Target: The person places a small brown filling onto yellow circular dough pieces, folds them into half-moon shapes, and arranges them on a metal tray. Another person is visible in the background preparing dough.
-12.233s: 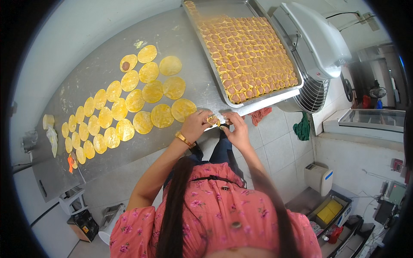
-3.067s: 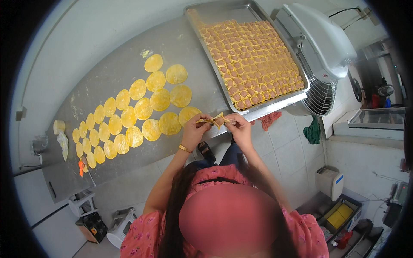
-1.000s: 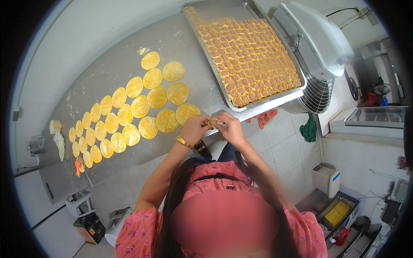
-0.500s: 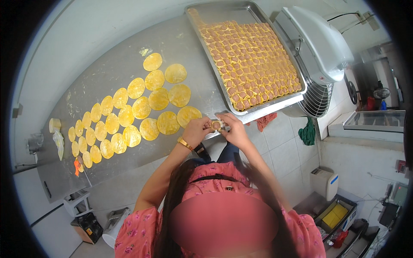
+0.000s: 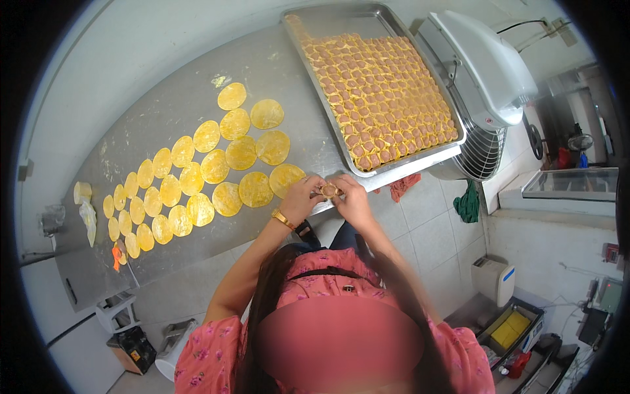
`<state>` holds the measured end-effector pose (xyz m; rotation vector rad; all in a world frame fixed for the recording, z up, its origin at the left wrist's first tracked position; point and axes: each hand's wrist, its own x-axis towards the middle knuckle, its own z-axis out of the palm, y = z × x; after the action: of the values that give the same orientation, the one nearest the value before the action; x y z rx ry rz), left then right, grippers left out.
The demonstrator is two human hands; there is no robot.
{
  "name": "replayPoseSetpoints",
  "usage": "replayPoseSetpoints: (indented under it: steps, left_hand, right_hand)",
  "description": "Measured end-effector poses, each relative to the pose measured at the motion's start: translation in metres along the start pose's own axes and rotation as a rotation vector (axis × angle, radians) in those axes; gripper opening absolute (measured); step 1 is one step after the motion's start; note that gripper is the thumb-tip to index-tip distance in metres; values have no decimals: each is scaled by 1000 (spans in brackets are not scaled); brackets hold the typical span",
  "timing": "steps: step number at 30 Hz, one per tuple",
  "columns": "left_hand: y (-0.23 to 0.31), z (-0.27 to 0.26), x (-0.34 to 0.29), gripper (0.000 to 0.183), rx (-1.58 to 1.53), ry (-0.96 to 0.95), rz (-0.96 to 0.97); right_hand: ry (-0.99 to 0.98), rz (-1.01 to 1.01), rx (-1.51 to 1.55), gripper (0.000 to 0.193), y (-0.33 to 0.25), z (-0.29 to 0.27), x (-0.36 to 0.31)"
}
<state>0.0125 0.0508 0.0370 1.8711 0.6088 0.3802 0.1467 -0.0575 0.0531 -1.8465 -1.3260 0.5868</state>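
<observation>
A small open-topped dumpling [image 5: 329, 190] with pinkish-brown filling and a yellow wrapper is held over the table's front edge. My left hand [image 5: 302, 201], its wrist circled by a gold watch, grips one side of it with closed fingers. From the other side, my right hand [image 5: 352, 203] pinches the wrapper. Round yellow wrappers [image 5: 241, 152] lie in rows across the table to the left, the nearest one beside my left hand. Beyond my hands, a metal tray [image 5: 346, 146] holds tightly packed rows of similar dumplings [image 5: 387, 98].
The steel table [image 5: 177, 118] curves off to the left, with an orange item [image 5: 118, 255] and a white bag [image 5: 88, 220] at its far left end. A large white mixer [image 5: 482, 72] with a wire guard stands right of the tray. Red cloth [image 5: 404, 186] and green cloth [image 5: 466, 202] hang nearby.
My right hand's fingers have drawn in closer around the dumpling, which both hands still hold in nearly the same place. The view has shifted very slightly.
</observation>
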Motion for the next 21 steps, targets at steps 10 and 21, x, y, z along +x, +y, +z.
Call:
replayPoseSetpoints:
  steps: [10,21]
  left_hand:
    - [-5,3,3,28,198,93,120]
    - [-9,4,3,27,131,96,47]
  right_hand:
    - [100,-29,38,43,3,4,4]
    - [95,62,68,50,4,8,3]
